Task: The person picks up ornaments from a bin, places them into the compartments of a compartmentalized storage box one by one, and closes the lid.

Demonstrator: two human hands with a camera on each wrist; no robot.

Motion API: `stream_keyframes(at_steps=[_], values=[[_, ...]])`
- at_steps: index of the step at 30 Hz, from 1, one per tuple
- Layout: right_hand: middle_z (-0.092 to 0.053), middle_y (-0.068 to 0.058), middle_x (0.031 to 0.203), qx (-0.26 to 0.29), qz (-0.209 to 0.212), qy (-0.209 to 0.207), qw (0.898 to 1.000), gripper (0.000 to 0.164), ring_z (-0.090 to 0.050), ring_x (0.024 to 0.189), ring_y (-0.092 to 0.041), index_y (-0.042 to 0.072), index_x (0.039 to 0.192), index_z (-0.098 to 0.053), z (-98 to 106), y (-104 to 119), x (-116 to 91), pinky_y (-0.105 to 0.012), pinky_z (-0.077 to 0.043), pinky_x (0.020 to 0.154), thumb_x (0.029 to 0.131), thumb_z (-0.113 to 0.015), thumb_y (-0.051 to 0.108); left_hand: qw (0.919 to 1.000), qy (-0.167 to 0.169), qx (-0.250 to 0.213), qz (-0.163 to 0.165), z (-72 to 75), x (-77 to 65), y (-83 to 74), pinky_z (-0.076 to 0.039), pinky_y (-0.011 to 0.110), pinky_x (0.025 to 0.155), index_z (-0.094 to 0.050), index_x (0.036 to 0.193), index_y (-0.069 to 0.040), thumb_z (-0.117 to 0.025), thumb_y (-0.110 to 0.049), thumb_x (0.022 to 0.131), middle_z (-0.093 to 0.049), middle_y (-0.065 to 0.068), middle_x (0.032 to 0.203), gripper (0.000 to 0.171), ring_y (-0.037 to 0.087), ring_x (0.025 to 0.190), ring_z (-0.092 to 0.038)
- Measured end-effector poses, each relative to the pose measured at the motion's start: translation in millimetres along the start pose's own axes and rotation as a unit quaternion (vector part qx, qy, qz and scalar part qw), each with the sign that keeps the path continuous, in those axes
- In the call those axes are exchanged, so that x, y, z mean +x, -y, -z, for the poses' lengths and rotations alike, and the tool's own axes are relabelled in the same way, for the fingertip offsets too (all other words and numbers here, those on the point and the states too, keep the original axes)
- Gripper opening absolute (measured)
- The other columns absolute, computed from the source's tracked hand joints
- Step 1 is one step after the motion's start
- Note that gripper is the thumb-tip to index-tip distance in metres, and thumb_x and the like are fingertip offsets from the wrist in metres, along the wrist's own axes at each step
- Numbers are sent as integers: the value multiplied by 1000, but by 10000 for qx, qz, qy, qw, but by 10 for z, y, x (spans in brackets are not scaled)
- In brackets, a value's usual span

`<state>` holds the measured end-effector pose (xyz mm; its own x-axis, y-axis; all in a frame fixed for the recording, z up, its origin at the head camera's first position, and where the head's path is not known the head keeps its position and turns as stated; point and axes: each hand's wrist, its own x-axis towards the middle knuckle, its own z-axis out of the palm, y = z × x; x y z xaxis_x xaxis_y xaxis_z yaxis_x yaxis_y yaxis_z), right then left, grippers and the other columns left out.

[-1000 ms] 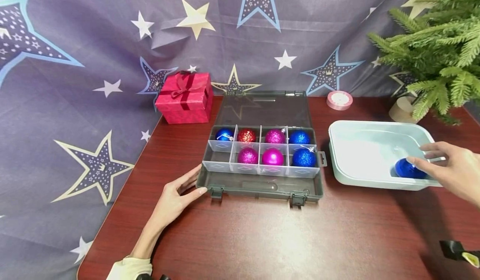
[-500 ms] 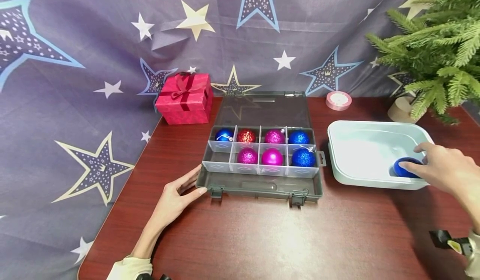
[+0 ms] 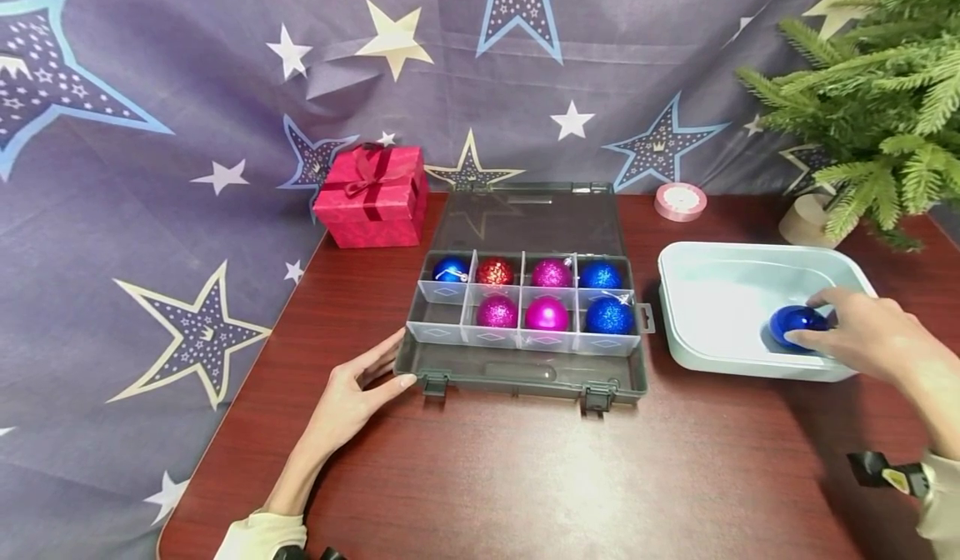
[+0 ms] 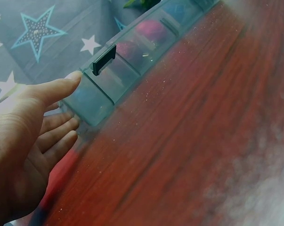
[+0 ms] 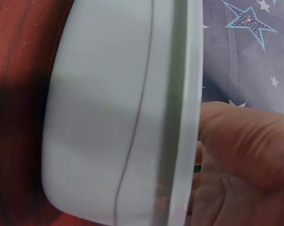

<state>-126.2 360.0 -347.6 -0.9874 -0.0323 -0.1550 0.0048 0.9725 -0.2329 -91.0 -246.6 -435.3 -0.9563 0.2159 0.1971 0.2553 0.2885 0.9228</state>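
Note:
In the head view my right hand (image 3: pixel 870 335) reaches into the pale blue plastic tub (image 3: pixel 705 352), thumb and fingers around a shiny dark blue Christmas ball (image 3: pixel 797 323). The tub wall (image 5: pixel 104 108) hides the ball and fingertips in the right wrist view. My left hand (image 3: pixel 348 397) rests against the front left corner of a divided plastic storage box (image 3: pixel 517 370), its thumb on the corner and its straight fingers along the side. That box lies with its lid (image 3: pixel 528 218) folded back. Its compartments hold blue, red and magenta balls (image 3: pixel 547 315); the front left compartment (image 3: pixel 437 312) has none.
A red gift box (image 3: pixel 372 197) with a bow stands back left. Behind the tub are a pink ribbon roll (image 3: pixel 680 201) and an artificial fir tree (image 3: pixel 885 118) on a wooden base. A star-patterned cloth (image 3: pixel 225 110) hangs behind the table (image 3: pixel 525 477).
My right hand has moved left inside the tub and closed round the blue ball, which has shifted left with it. My left hand and the storage box stay put.

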Motion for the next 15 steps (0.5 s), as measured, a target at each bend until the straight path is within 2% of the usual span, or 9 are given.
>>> stream_keyframes(at_steps=[6, 12, 15], values=[[-63, -40, 101, 87, 319, -142, 9994, 60, -55, 97, -67, -17, 118, -53, -41, -46, 25, -74, -46, 74, 90, -79, 29, 10000, 6, -3, -15, 0, 6, 6, -50, 24, 101, -58, 150, -17, -80, -6, 92, -64, 8, 140, 63, 23, 124, -64], [-64, -39, 102, 152, 540, -315, 9979, 58, -56, 98, -66, -15, 119, -55, -79, -52, 31, -73, -46, 75, 91, -79, 29, 10000, 1, 13, 23, -1, -2, -2, -50, 24, 101, -58, 150, -18, -81, -8, 92, -64, 8, 139, 63, 23, 124, -64], [-65, -38, 101, 256, 701, -545, 9957, 55, -58, 99, -64, -12, 120, -57, -105, -34, 32, -72, -46, 76, 92, -79, 30, 10000, -9, 25, 46, 0, -6, -5, -50, 23, 101, -58, 150, -18, -81, -8, 92, -64, 8, 139, 63, 23, 124, -64]])
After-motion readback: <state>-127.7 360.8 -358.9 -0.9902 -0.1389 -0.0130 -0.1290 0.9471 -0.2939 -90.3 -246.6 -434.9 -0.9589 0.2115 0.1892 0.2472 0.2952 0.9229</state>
